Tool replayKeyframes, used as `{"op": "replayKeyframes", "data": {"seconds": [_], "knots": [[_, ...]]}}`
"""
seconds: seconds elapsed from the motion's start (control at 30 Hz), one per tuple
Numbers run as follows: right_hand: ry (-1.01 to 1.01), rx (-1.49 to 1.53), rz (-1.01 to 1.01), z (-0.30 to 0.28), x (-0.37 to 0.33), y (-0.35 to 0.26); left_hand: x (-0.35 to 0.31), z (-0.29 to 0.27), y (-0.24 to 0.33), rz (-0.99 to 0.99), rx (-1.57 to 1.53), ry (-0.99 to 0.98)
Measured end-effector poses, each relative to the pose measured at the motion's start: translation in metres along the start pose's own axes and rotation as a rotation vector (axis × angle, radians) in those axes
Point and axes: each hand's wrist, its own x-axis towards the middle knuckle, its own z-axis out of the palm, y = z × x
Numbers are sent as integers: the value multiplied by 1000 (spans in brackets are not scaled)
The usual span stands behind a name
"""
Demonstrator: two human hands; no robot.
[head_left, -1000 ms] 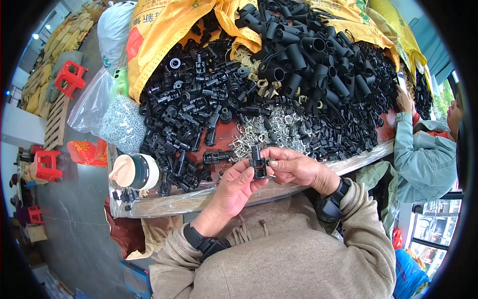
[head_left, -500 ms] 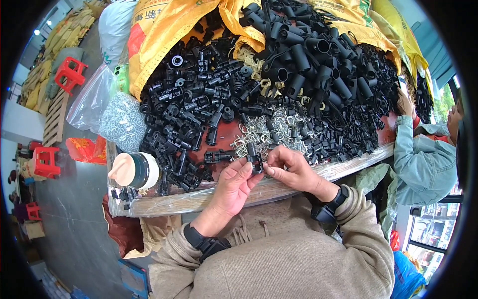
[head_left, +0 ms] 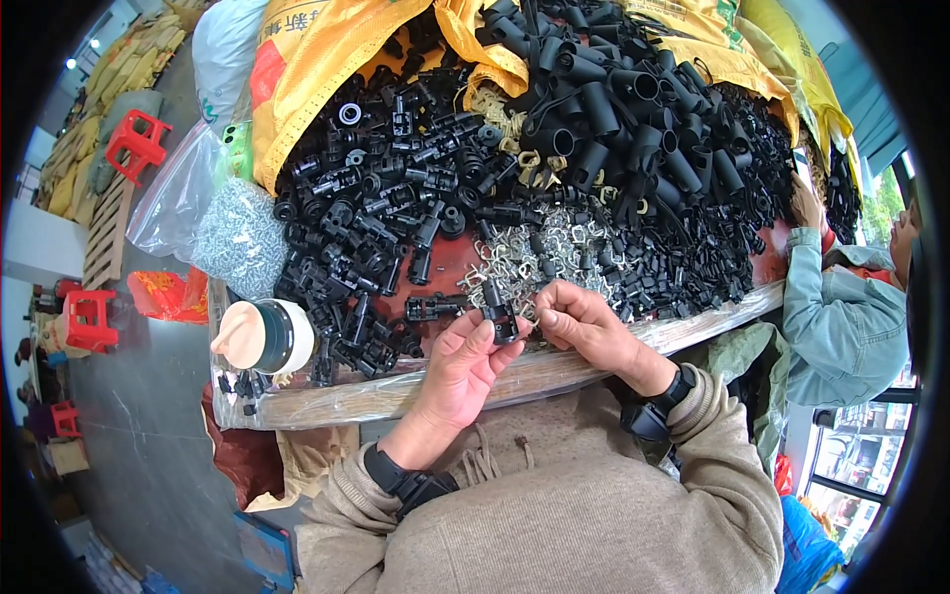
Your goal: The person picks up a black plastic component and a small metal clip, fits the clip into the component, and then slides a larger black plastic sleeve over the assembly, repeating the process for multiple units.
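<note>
My left hand (head_left: 460, 371) grips a black plastic cylindrical part (head_left: 499, 315) upright between thumb and fingers, above the table's near edge. Just right of it, my right hand (head_left: 591, 332) is closed in a pinch, its fingertips slightly apart from the part; whatever lies in the pinch is too small to make out. Beyond my hands spreads a pile of small silvery metal clips (head_left: 524, 247). Similar black parts (head_left: 376, 218) are heaped to the left, and one black part (head_left: 432, 308) lies by my left fingers.
Black tubes (head_left: 604, 109) are heaped at the back, with small black pieces (head_left: 693, 257) to the right. A lidded cup (head_left: 265, 337) and a bag of screws (head_left: 239, 238) stand at left. Yellow sacks (head_left: 327, 59) border the pile. A co-worker's sleeve (head_left: 841, 327) is at right.
My right hand has drawn slightly right, away from the black part, its fingers curling more closely. My left hand still holds the part, tilted a little differently.
</note>
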Motion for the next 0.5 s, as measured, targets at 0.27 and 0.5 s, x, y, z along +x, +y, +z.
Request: {"op": "replayKeyframes", "data": {"seconds": [0.27, 0.5], "knots": [[-18, 34, -1, -1, 0, 2, -1, 0, 1, 15, -15, -3], [-31, -75, -23, 0, -3, -5, -2, -3, -2, 30, 48, -3]]}}
